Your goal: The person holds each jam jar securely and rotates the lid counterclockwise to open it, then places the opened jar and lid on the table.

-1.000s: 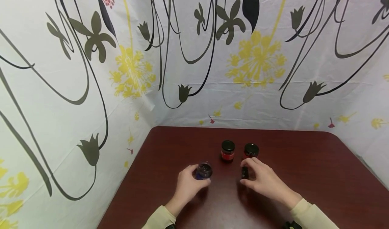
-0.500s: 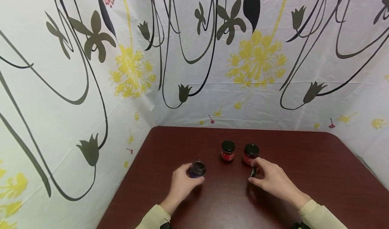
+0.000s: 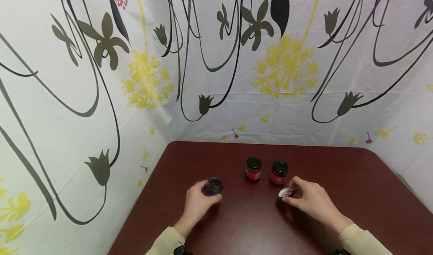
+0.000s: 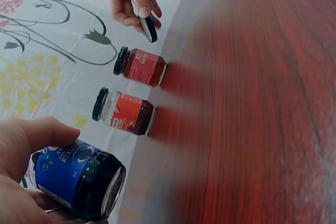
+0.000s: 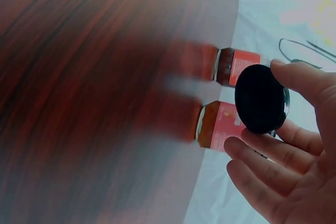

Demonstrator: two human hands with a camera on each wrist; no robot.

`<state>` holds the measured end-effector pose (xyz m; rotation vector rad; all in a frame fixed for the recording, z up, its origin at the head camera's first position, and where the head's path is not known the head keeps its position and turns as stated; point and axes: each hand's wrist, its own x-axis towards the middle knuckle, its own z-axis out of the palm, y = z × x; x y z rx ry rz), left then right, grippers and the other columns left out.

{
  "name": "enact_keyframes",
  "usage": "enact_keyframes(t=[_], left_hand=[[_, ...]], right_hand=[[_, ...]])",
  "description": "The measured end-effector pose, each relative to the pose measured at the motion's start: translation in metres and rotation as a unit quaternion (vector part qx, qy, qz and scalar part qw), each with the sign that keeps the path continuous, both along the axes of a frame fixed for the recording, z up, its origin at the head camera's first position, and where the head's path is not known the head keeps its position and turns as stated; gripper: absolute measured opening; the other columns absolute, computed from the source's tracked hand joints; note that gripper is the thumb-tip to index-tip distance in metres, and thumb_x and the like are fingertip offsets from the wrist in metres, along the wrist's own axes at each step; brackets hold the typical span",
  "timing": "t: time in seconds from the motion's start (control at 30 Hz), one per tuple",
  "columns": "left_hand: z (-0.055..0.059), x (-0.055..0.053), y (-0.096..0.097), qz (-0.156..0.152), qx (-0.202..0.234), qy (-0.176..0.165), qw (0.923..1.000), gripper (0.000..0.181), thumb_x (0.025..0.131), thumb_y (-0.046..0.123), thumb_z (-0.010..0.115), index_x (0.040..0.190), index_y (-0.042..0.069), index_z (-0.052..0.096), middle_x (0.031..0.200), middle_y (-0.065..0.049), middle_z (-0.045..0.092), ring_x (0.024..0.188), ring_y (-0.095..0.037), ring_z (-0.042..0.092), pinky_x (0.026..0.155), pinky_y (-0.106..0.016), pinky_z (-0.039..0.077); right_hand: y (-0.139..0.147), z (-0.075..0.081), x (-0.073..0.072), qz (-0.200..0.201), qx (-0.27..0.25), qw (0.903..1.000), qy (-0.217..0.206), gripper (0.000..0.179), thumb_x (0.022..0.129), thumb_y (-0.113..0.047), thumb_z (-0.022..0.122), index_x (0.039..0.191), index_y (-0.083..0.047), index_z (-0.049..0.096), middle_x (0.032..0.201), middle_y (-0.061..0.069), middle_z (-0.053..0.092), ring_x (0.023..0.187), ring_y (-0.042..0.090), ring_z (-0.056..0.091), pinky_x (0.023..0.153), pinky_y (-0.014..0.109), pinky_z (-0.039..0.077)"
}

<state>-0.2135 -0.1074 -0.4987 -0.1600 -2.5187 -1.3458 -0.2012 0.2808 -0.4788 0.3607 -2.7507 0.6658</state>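
Note:
My left hand [image 3: 197,203] grips a small glass jar [image 4: 73,174] with a blue label and dark contents. The jar's mouth is uncovered and faces up in the head view. My right hand [image 3: 314,200] pinches a round black lid [image 5: 260,99] between thumb and fingers. In the head view the lid's white inner side [image 3: 285,192] is tipped up toward the camera. Just beyond the lid stands a jar with a red label and black lid [image 3: 279,173]. A second red-labelled jar [image 3: 253,169] stands to its left, also capped in black.
Both red-labelled jars stand upright on the dark red-brown wooden table [image 3: 243,228]. White cloth [image 3: 216,59] printed with flowers and vines hangs behind the table and along its left side. The table's far edge lies a little behind the jars.
My left hand has shifted left with the open jar. My right hand has moved right with the lid, turning it from edge-on until its white inner side shows.

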Motion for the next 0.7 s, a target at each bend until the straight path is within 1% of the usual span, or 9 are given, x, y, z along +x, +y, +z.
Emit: enact_keyframes(t=[0.2, 0.33, 0.43, 0.53, 0.7], left_hand=[[-0.001, -0.002, -0.007, 0.001, 0.012, 0.000, 0.9999, 0.057, 0.068, 0.034, 0.092, 0.118, 0.013, 0.072, 0.106, 0.002, 0.070, 0.096, -0.018, 0.065, 0.080, -0.039, 0.052], [-0.002, -0.003, -0.011, 0.007, 0.013, -0.001, 0.9999, 0.061, 0.068, 0.037, 0.092, 0.120, 0.011, 0.072, 0.107, -0.001, 0.071, 0.096, -0.018, 0.066, 0.080, -0.039, 0.053], [-0.002, -0.005, -0.015, 0.015, 0.014, -0.001, 0.9998, 0.063, 0.067, 0.036, 0.092, 0.120, 0.010, 0.072, 0.108, -0.002, 0.072, 0.097, -0.019, 0.067, 0.082, -0.040, 0.053], [-0.002, -0.006, -0.018, 0.024, 0.020, -0.002, 0.9995, 0.061, 0.066, 0.036, 0.093, 0.118, 0.011, 0.073, 0.106, -0.002, 0.073, 0.097, -0.020, 0.068, 0.083, -0.041, 0.053], [-0.005, -0.009, -0.023, 0.038, 0.037, -0.014, 0.9985, 0.058, 0.066, 0.034, 0.093, 0.117, 0.013, 0.074, 0.102, 0.000, 0.074, 0.095, -0.019, 0.068, 0.082, -0.041, 0.054]], right_hand=[[0.011, -0.003, -0.001, -0.015, 0.012, 0.9998, 0.002, 0.037, 0.073, -0.061, 0.083, 0.086, -0.033, 0.062, 0.073, -0.023, 0.061, 0.063, 0.003, 0.052, 0.057, 0.030, 0.039], [0.019, -0.006, -0.002, -0.025, 0.028, 0.9993, 0.003, 0.034, 0.073, -0.061, 0.082, 0.081, -0.036, 0.061, 0.069, -0.022, 0.057, 0.059, 0.005, 0.048, 0.054, 0.030, 0.037], [0.025, -0.007, -0.002, -0.033, 0.038, 0.9987, -0.005, 0.034, 0.073, -0.062, 0.082, 0.077, -0.037, 0.059, 0.068, -0.021, 0.056, 0.060, 0.007, 0.048, 0.053, 0.032, 0.036], [0.030, -0.007, -0.002, -0.039, 0.043, 0.9981, -0.023, 0.033, 0.073, -0.062, 0.081, 0.074, -0.038, 0.059, 0.068, -0.020, 0.055, 0.061, 0.009, 0.049, 0.053, 0.033, 0.037], [0.038, -0.007, -0.001, -0.044, 0.049, 0.9971, -0.038, 0.032, 0.074, -0.063, 0.081, 0.073, -0.037, 0.061, 0.068, -0.020, 0.056, 0.061, 0.009, 0.049, 0.052, 0.033, 0.037]])
